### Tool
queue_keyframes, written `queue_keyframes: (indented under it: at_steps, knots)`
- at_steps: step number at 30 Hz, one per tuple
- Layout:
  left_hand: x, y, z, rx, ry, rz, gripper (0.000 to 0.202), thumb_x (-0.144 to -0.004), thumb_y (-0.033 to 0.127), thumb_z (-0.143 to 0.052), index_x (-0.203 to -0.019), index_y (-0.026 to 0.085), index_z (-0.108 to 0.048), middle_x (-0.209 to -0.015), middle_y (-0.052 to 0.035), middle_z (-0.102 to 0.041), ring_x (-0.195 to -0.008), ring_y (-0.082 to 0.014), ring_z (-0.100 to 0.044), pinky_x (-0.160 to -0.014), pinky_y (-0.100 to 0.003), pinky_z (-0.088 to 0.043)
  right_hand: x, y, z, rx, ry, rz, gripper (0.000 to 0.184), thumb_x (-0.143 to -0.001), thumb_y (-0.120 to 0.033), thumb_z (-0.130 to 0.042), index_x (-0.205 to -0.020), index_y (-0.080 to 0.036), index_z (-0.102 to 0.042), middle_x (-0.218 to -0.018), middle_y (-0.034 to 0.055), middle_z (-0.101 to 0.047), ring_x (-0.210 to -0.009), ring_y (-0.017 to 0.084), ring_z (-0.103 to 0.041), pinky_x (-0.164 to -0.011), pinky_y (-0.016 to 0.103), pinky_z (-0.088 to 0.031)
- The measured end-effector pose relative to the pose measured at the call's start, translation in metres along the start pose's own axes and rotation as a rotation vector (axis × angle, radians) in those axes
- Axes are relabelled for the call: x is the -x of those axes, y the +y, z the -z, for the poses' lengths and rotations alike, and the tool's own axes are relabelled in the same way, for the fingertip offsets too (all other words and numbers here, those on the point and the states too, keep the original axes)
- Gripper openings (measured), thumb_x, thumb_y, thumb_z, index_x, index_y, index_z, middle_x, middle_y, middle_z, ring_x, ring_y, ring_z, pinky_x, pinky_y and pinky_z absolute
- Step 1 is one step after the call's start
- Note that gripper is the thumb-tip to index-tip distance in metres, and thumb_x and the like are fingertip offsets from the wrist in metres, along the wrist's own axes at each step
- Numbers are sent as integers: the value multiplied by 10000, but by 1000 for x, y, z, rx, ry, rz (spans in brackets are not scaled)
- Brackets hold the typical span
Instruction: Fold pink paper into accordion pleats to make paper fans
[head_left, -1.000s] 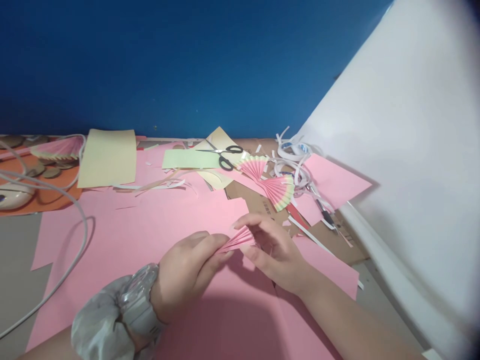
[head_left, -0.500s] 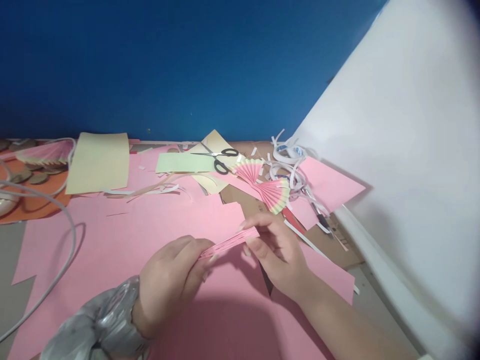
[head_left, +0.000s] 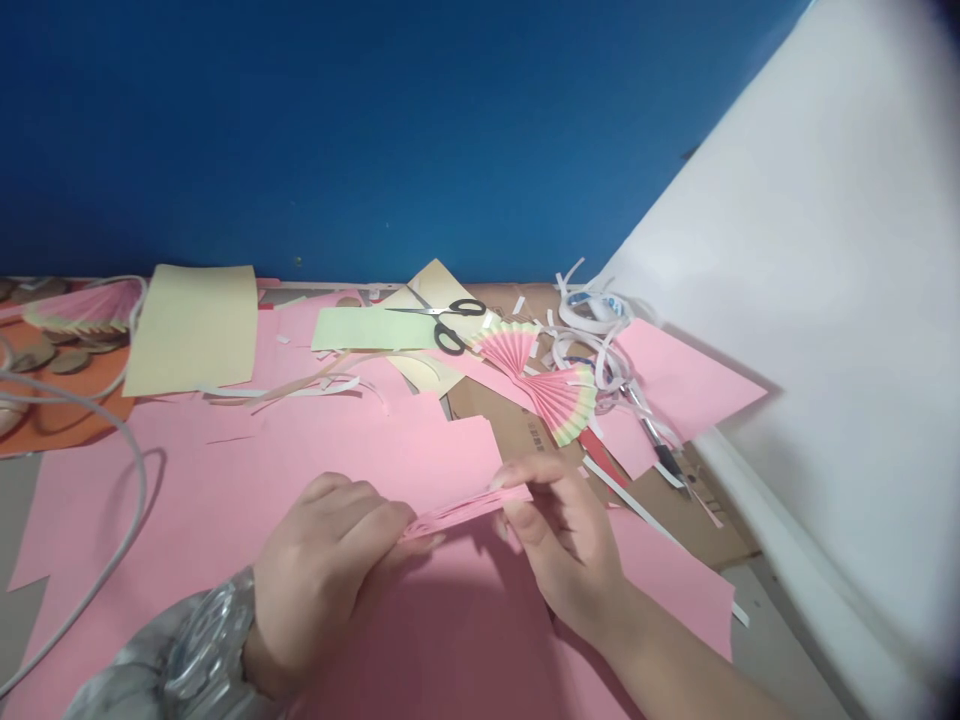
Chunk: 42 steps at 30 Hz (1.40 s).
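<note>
A narrow stack of folded pink paper [head_left: 465, 510] is held between my two hands, above large pink sheets [head_left: 300, 440]. My left hand [head_left: 330, 570] is closed on its left end, with a silvery sleeve at the wrist. At the other end, my right hand [head_left: 562, 540] pinches the paper between thumb and fingers. The thin layered edges of the folds face me. Beyond my right hand lies a pleated pink paper fan [head_left: 559, 395] with a yellow-green rim, spread in a bow shape.
Black-handled scissors [head_left: 450, 325] lie on a pale green strip [head_left: 367, 328]. A yellow sheet [head_left: 191, 330] lies left, near an orange piece [head_left: 82, 420] and a white cable [head_left: 139, 480]. Tape rolls [head_left: 592, 315] and a craft knife [head_left: 660, 440] lie right, beside a white panel [head_left: 840, 260].
Both hands have come slightly nearer with the folded paper, and the stack lies flatter. The left hand has shifted a little left. The view has moved slightly.
</note>
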<state>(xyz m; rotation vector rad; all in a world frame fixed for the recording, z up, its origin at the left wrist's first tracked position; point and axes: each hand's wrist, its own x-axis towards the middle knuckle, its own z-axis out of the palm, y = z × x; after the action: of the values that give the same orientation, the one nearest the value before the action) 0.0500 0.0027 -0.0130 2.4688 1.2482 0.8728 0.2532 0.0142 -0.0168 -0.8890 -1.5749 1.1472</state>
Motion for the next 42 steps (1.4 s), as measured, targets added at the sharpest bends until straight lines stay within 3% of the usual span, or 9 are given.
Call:
queue_keyframes:
  at_steps: [3, 7, 18, 20, 22, 24, 26, 31, 42]
  knots:
    - [1, 0, 0, 110, 47, -2, 92, -880, 181, -477, -915, 152, -556, -654, -16, -547, -614, -159, -471, -623, -313, -355, 0, 2, 3, -42, 18, -21, 115, -932, -186, -428, -1006, -240, -497, -693, -41, -488, -542, 51, -477, -522, 160, -420]
    - [-1, 0, 1, 220, 93, -21, 249, -864, 102, -490, -1107, 136, -534, -782, -45, -593, -712, -157, -491, -660, -295, -393, 0, 2, 5, -52, 30, -33, 101, -928, -199, -441, -995, -233, -509, -697, -37, -480, -560, 60, -486, -529, 173, -428]
    - [1, 2, -1, 260, 119, 29, 190, -831, 27, -486, -953, 155, -552, -762, -33, -555, -722, -159, -470, -644, -291, -399, 1, -4, 3, -47, -3, -25, 95, -917, -257, -471, -997, -249, -522, -650, -43, -482, -549, 75, -474, -554, 208, -417]
    - [1, 1, 0, 291, 129, 5, 194, -835, 26, -481, -966, 153, -547, -768, -34, -550, -722, -155, -472, -649, -290, -403, 0, -7, 2, -88, -18, -60, 227, -845, -325, -585, -1055, -278, -513, -801, -13, -533, -667, 97, -530, -624, 224, -456]
    - [1, 1, 0, 327, 116, -27, 202, -844, 27, -468, -978, 156, -548, -776, -34, -553, -721, -150, -479, -657, -288, -407, -2, -8, 0, -117, -81, -125, 511, -715, -365, -718, -1157, -304, -468, -934, 10, -539, -793, 133, -557, -722, 260, -480]
    - [2, 3, 1, 351, 80, -57, 207, -854, 33, -449, -977, 165, -551, -781, -32, -564, -720, -149, -485, -665, -289, -408, -5, -7, -3, -141, -181, -186, 703, -650, -342, -773, -1248, -300, -407, -898, 0, -538, -778, 137, -565, -771, 293, -484]
    - [4, 5, 0, 371, 37, -66, 215, -875, 51, -418, -984, 178, -552, -783, -30, -573, -721, -150, -490, -668, -292, -407, -8, -6, -4, -215, -258, -188, 776, -619, -320, -796, -1276, -292, -384, -844, -17, -535, -726, 128, -567, -692, 273, -499]
    - [8, 8, -4, 344, 42, 1, 205, -873, 68, -427, -967, 203, -550, -774, -19, -570, -728, -161, -486, -666, -302, -400, -12, -12, -5, -156, -306, -129, 147, -742, -215, -686, -886, -192, -662, -778, 22, -580, -744, 139, -585, -647, 259, -502]
    - [9, 5, -2, 251, 67, 13, 286, -835, 34, -434, -1017, 226, -542, -789, -21, -574, -730, -168, -504, -663, -308, -413, -5, -12, -9, -372, -106, -190, 127, -735, -239, -694, -835, -193, -630, -688, -9, -603, -572, 106, -601, -553, 243, -511]
